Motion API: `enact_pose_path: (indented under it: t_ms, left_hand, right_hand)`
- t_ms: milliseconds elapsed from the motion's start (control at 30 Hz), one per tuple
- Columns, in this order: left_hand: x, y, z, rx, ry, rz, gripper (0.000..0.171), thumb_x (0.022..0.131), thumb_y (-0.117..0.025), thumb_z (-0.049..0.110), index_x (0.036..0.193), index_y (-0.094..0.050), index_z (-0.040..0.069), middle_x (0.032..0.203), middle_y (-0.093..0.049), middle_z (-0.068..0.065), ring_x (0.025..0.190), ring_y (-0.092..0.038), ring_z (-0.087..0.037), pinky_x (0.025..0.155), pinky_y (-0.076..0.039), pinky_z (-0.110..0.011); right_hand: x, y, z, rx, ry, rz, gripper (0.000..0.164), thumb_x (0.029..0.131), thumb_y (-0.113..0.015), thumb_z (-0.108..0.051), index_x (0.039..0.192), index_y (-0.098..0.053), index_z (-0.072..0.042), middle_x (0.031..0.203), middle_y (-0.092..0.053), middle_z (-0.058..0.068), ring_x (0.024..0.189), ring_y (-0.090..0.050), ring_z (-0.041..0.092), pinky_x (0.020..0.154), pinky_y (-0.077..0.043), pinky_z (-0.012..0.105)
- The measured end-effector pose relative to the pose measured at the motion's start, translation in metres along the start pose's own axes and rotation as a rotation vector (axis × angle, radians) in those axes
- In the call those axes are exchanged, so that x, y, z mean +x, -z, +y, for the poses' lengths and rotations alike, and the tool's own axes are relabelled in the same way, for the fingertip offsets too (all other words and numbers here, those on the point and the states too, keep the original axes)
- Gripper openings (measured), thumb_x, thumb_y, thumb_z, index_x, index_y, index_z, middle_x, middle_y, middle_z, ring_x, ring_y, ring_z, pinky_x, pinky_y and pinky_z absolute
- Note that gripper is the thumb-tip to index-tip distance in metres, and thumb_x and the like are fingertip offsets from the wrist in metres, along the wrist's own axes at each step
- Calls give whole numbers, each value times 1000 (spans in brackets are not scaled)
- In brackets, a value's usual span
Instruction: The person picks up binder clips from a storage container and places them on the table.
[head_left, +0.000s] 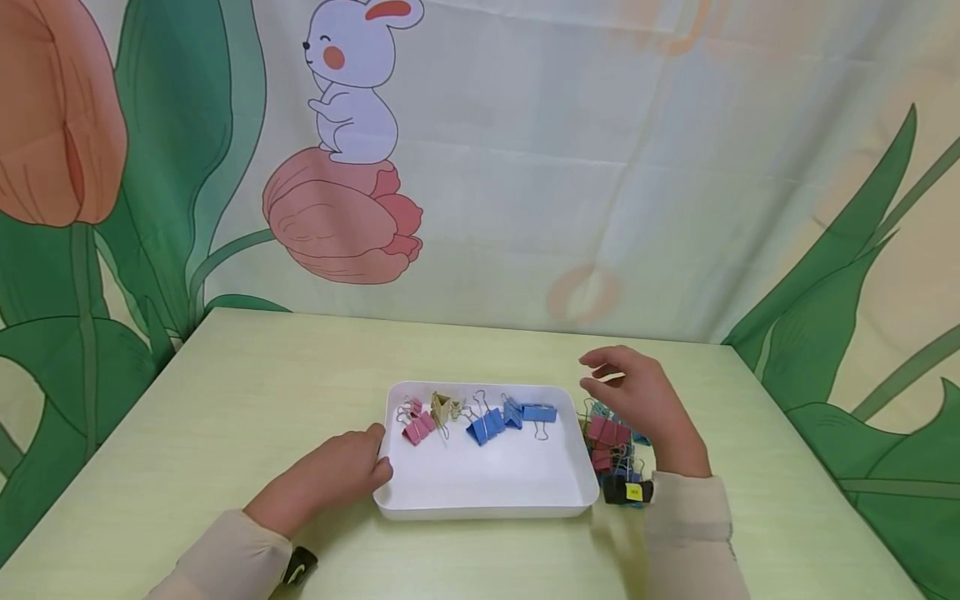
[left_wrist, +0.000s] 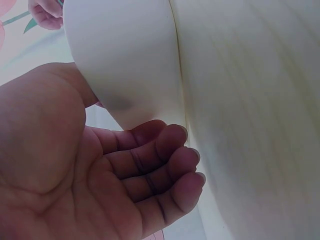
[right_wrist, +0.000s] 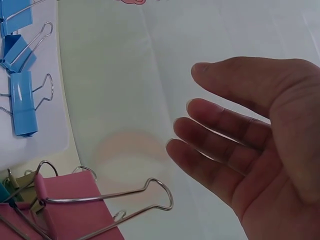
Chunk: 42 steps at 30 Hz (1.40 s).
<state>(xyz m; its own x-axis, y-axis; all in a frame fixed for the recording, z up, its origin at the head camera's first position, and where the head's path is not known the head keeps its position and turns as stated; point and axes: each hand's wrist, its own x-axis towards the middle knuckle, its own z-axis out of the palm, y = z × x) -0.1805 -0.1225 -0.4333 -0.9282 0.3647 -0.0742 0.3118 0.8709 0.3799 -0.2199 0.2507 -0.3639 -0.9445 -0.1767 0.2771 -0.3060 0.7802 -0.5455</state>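
Observation:
My left hand grips the left rim of a white tray, thumb over the edge; in the left wrist view its fingers curl at the tray's outer wall. Along the back of the tray lie pink binder clips, gold binder clips and three blue binder clips. My right hand hovers beyond the tray's right side with nothing between thumb and fingers. Just below it, a pile of mixed binder clips holds a large pink binder clip, apart from the fingers.
The pile, with a red binder clip in it, sits on the pale wooden table against the tray's right side. A printed curtain hangs behind the table. Dark wrist devices sit at both cuffs.

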Motion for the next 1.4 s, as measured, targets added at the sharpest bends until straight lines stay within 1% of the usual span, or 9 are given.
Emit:
enact_pose_path:
  t_ms: [67, 267, 433, 533, 733, 967, 1100, 1233, 1400]
  left_hand:
    - [0, -1, 0, 4, -1, 1, 47, 89, -51, 21, 122, -47, -13, 87, -58, -12, 72, -49, -20, 67, -42, -36]
    - [1, -1, -1, 3, 0, 1, 43, 90, -51, 20, 119, -49, -12, 81, -55, -9, 70, -48, -19, 66, -41, -35]
    - [-1, -1, -1, -2, -17, 14, 42, 88, -51, 19, 117, -49, -12, 79, -54, -9, 69, -48, -19, 65, -41, -35]
    - [-2, -1, -1, 1, -28, 29, 39, 88, -51, 19, 112, -50, -11, 77, -53, -8, 68, -47, -19, 64, -40, -35]
    - [-4, 0, -1, 18, -50, 65, 27, 87, -50, 17, 100, -51, -6, 70, -50, -6, 64, -45, -19, 62, -39, -35]
    - [-4, 0, 0, 16, -42, 66, 27, 87, -50, 17, 100, -51, -6, 70, -50, -6, 64, -45, -19, 62, -39, -34]
    - [-4, 0, 0, 12, -36, 57, 29, 87, -51, 18, 102, -51, -6, 71, -51, -6, 64, -46, -19, 62, -39, -34]
    - [-4, 0, -1, 14, -40, 52, 32, 87, -51, 18, 105, -51, -8, 72, -51, -7, 65, -46, -19, 62, -40, -34]
    - [-4, 1, 1, 10, -31, 39, 36, 88, -51, 18, 110, -50, -10, 75, -54, -9, 67, -47, -20, 63, -41, -35]
  right_hand:
    - [1, -2, -1, 0, -5, -2, 32, 90, -67, -20, 120, -64, -12, 123, -63, 7, 106, -64, 26, 88, -54, 42]
    - [2, -6, -2, 15, -20, -14, 32, 89, -67, -20, 121, -64, -13, 124, -63, 7, 107, -64, 25, 88, -54, 41]
    - [2, -9, -4, 27, -25, -23, 35, 90, -66, -19, 124, -62, -13, 124, -63, 7, 109, -65, 27, 89, -54, 42]
    - [3, -11, -5, 39, -11, -22, 36, 90, -66, -19, 125, -62, -13, 125, -62, 7, 109, -65, 28, 90, -53, 42]
    - [4, -17, -8, 43, 49, -22, 37, 89, -66, -16, 125, -62, -11, 127, -62, 8, 107, -66, 28, 91, -52, 42]
    - [4, -25, -13, 36, 92, -38, 37, 89, -66, -15, 125, -62, -11, 126, -62, 7, 109, -64, 29, 92, -52, 42]
    - [3, -27, -18, 30, 77, -46, 36, 89, -66, -17, 125, -62, -13, 126, -62, 5, 110, -63, 26, 92, -52, 41]
    - [3, -29, -20, 23, 79, -36, 36, 89, -66, -17, 125, -63, -13, 125, -62, 5, 109, -64, 26, 92, -52, 41]
    - [4, -34, -19, 24, 114, -27, 35, 90, -66, -18, 125, -63, -13, 125, -62, 5, 108, -64, 25, 91, -53, 40]
